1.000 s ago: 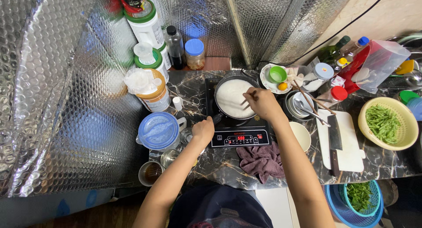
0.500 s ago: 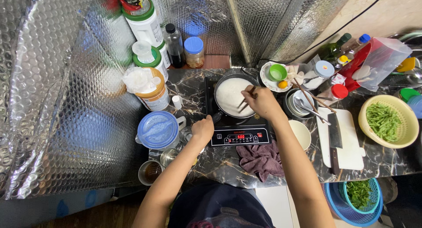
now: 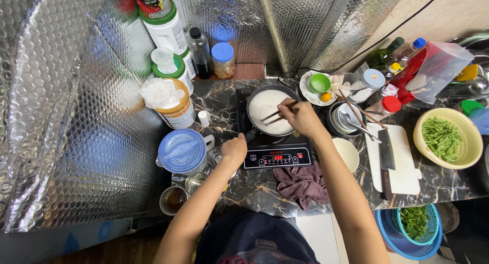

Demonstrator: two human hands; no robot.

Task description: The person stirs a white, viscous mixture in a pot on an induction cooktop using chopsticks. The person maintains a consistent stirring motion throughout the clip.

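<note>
On the marble tabletop (image 3: pixel 244 190), a frying pan (image 3: pixel 270 108) sits on the black induction cooker (image 3: pixel 275 149), its display lit. The pan holds a pale, white, still-liquid-looking layer covering its bottom, so cooking seems at an early stage. The right hand (image 3: pixel 303 116) has its fingers clamped on chopsticks (image 3: pixel 277 114), whose tips dip into the white mixture. The left hand (image 3: pixel 234 149) closes on the pan's handle at the near left edge. Cut green beans wait in a yellow basket (image 3: pixel 448 136) far right, unused.
</note>
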